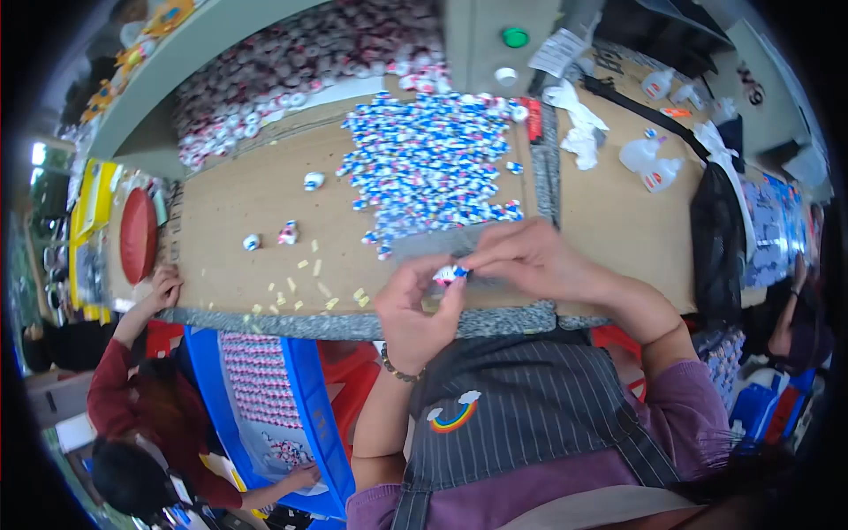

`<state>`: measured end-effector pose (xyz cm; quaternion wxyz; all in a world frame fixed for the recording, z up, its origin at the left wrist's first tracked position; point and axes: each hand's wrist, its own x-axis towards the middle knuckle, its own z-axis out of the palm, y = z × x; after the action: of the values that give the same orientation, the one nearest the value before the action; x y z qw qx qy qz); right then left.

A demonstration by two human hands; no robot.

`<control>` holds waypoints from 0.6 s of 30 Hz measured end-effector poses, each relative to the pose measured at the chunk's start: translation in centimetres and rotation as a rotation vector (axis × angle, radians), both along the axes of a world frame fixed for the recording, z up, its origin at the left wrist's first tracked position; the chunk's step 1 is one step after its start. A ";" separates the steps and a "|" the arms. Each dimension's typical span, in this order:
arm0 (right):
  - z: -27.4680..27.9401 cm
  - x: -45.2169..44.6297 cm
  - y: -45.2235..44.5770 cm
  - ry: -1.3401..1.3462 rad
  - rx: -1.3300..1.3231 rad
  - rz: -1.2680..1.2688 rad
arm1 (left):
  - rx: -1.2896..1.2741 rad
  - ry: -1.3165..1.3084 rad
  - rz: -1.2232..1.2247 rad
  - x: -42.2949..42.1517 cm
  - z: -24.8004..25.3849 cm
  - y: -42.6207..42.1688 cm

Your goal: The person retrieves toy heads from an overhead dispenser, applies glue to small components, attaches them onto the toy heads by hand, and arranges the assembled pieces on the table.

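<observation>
My left hand (417,305) holds a small white, blue and pink figurine (449,275) between thumb and fingers, over the table's near edge. Right beside it, my right hand (534,258) is closed in a pinch, its fingertips at the figurine's blue end. Whatever may be between those fingertips is too small to tell. Beyond my hands, a dense spread of similar blue-and-white figurines (433,159) covers the cardboard tabletop (238,199). To the left lie a few loose pieces: a white-and-blue one (253,241), a red-and-white one (288,232) and another (314,181).
Pale yellow scraps (291,285) lie left of my hands. A big pile of pink-and-white pieces (291,66) fills the back. White bottles (658,174) and tissue (580,132) are at right. A co-worker (163,424) reaches into a blue crate (327,415); a red dish (139,236) stands at left.
</observation>
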<state>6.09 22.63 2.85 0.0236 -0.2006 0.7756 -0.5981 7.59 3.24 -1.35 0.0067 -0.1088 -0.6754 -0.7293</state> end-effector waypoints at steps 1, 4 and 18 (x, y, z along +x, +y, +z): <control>0.1 -1.0 0.6 0.049 0.069 0.030 | -0.137 0.048 0.073 -0.7 0.0 -0.9; -1.8 -4.0 3.9 0.339 0.483 -0.190 | -0.502 0.145 0.283 -3.4 -0.2 -4.7; -4.5 -5.0 5.6 0.391 0.444 -0.246 | -1.215 0.710 0.359 -14.7 -0.6 -8.6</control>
<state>1.12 28.26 -1.64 -0.1550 -0.2063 0.8954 -0.3629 -7.07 -5.39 -1.96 0.2833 -0.2110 -0.9259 -0.1338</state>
